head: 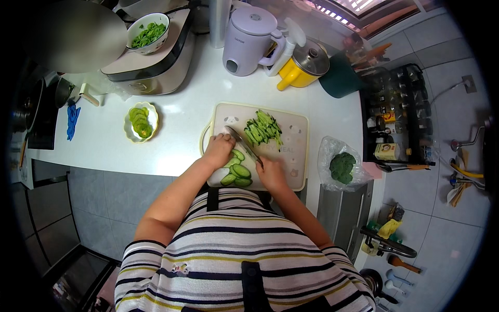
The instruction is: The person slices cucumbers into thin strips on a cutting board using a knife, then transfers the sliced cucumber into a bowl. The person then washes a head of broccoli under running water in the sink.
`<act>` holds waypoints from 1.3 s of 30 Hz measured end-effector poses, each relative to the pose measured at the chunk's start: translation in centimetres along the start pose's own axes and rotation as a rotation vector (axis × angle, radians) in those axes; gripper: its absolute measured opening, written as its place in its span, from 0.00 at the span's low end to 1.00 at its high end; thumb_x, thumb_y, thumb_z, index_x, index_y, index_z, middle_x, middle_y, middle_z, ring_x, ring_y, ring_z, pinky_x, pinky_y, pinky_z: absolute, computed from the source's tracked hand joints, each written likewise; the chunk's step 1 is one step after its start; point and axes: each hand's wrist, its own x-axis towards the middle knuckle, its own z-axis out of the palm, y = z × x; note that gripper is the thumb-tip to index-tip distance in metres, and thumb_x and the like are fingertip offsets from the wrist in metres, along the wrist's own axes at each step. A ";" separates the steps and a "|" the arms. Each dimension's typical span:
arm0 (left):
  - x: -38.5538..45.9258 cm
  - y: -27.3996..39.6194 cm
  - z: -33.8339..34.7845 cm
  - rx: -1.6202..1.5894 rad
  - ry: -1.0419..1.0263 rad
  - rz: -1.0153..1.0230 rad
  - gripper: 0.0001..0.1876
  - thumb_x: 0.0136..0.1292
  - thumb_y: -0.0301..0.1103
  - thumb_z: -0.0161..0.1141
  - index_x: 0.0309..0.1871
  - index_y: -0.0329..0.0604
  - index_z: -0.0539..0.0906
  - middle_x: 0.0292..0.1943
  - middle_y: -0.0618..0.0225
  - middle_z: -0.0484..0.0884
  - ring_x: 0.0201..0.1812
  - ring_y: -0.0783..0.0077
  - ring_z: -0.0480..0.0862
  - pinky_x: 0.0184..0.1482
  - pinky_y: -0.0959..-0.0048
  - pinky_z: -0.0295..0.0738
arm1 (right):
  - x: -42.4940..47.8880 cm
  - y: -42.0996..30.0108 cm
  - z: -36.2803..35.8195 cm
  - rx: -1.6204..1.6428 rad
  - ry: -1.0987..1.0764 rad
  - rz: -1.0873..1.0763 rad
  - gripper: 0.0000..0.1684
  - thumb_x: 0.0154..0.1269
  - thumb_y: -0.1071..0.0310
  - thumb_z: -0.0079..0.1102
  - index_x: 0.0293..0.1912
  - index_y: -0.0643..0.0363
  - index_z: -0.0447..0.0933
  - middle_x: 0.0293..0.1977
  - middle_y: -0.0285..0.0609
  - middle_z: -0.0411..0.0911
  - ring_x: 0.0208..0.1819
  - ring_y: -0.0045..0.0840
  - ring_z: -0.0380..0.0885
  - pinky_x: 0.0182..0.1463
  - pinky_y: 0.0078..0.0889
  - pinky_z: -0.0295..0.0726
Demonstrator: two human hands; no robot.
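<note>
My right hand (271, 172) grips the handle of a kitchen knife (245, 145), its blade slanting up and left across the cutting board (290, 171). Just left of the blade, my left hand (220, 150) presses curled fingers down on cucumber slices; the part under the fingertips is hidden. Oval cucumber slices (239, 171) lie loosely overlapped below that hand, near the board's front edge. Beyond the blade, towards the back of the board, is a heap of cucumber strips (264, 128) with dark green skin edges.
A scalloped dish (127, 128) of green slices stands left. Broccoli (343, 167) sits in a plastic bag (325, 156) right of the board. Behind are a lilac electric kettle (249, 43), a yellow pot (302, 74) and a bowl (150, 48) of chopped greens atop an appliance (156, 76).
</note>
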 end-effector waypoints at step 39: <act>-0.4 1.1 2.4 0.061 0.257 0.397 0.20 0.59 0.28 0.52 0.55 0.31 0.79 0.58 0.53 0.78 0.64 0.53 0.73 0.67 0.59 0.64 | 1.2 0.9 -1.1 -0.014 0.044 0.021 0.14 0.67 0.62 0.54 0.42 0.63 0.79 0.28 0.59 0.79 0.33 0.54 0.79 0.38 0.53 0.77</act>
